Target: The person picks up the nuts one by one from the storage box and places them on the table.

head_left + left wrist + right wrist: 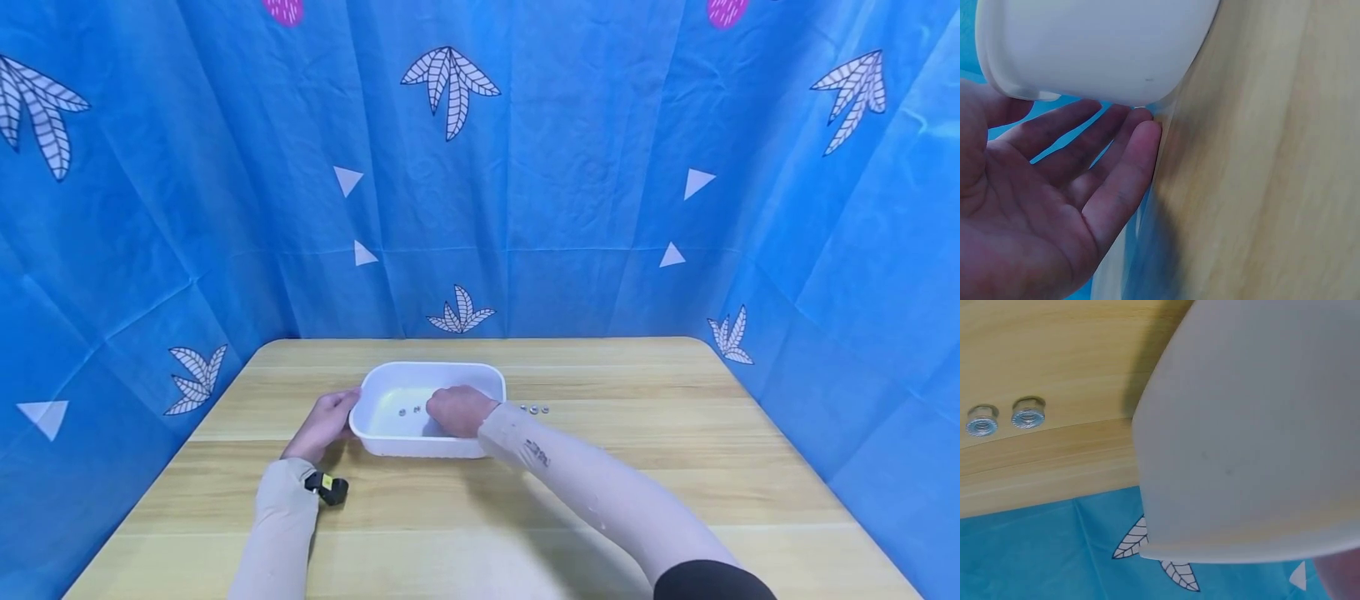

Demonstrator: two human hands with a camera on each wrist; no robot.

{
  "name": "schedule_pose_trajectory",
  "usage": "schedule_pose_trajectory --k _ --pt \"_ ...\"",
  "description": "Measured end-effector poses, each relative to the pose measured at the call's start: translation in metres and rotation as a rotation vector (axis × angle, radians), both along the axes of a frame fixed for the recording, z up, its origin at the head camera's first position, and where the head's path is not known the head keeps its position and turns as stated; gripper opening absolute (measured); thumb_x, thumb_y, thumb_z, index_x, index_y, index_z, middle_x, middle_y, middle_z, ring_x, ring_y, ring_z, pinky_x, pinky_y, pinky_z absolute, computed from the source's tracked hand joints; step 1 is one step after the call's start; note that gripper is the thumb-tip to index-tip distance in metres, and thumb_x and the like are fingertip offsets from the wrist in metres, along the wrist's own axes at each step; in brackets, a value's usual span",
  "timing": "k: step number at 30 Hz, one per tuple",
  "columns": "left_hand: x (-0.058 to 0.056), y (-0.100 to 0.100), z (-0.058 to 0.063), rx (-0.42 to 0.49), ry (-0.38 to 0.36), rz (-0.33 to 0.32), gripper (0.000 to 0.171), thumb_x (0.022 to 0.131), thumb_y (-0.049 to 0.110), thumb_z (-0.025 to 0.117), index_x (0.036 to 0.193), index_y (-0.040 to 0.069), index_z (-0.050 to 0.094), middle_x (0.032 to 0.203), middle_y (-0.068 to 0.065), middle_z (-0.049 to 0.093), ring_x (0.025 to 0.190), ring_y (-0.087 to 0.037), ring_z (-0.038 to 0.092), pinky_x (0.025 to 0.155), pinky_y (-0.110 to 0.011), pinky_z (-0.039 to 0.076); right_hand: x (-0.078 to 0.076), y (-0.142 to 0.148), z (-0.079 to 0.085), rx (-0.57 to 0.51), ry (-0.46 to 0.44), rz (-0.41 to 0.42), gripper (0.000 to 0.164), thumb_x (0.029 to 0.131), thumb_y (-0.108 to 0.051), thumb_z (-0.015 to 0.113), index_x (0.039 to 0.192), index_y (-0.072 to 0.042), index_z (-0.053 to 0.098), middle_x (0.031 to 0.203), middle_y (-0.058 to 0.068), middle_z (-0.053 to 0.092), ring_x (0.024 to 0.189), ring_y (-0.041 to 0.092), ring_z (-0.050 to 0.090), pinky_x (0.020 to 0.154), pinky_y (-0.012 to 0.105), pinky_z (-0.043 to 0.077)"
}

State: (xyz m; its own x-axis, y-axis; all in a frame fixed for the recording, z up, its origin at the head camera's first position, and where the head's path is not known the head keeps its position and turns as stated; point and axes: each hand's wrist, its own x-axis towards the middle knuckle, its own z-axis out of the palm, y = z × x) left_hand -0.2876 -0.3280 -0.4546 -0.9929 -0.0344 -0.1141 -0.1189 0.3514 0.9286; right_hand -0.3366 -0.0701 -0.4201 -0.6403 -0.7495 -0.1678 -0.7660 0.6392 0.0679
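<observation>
A white plastic tub point(390, 447) stands on the table. Inside it, two small metal nuts point(409, 411) lie on the floor, left of my right hand point(459, 410). That hand reaches over the near right side into the tub, knuckles up; its fingertips are hidden, so I cannot tell if it holds a nut. In the right wrist view the tub's wall covers nearly all of the hand. My left hand point(335, 418) is at the tub's left end. Its thumb lies by the rim and its long, spread fingers point(1119, 178) reach along the tub's underside edge.
Right of the tub, three flanged nuts point(534, 409) stand in a row on the wood-grain table point(675, 467). Blue patterned curtains point(585, 167) enclose the table at the back and sides. A small black camera point(327, 487) is strapped to the left wrist.
</observation>
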Motion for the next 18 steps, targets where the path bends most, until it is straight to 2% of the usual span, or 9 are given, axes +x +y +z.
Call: schedule_pose_trajectory --k 6,13,18 --pt "-0.002 -0.001 -0.001 0.002 -0.004 -0.003 0.063 0.112 0.042 0.038 0.15 -0.007 0.044 0.141 -0.03 0.06 0.098 -0.014 0.073 0.084 -0.028 0.063 -0.001 0.006 -0.002 -0.013 -0.019 -0.031 0.022 0.106 -0.025 0.06 0.125 -0.02 0.071 0.12 0.001 0.075 0.095 0.01 0.067 0.101 0.026 0.056" --pt "-0.003 -0.002 -0.003 0.002 -0.005 -0.003 0.062 0.112 0.042 0.039 0.151 -0.007 0.044 0.141 -0.031 0.059 0.1 -0.016 0.073 0.084 -0.029 0.063 -0.002 0.012 -0.004 -0.032 -0.014 -0.034 0.02 0.106 -0.019 0.059 0.121 -0.017 0.072 0.11 0.001 0.075 0.085 0.011 0.062 0.088 0.022 0.056" --pt "-0.002 -0.002 -0.003 0.006 -0.004 -0.003 0.062 0.112 0.041 0.039 0.15 -0.007 0.045 0.14 -0.031 0.059 0.101 -0.019 0.073 0.084 -0.029 0.063 -0.004 0.015 -0.005 -0.056 -0.059 -0.068 0.02 0.106 -0.019 0.06 0.122 -0.016 0.071 0.112 0.001 0.075 0.087 0.009 0.063 0.09 0.023 0.057"
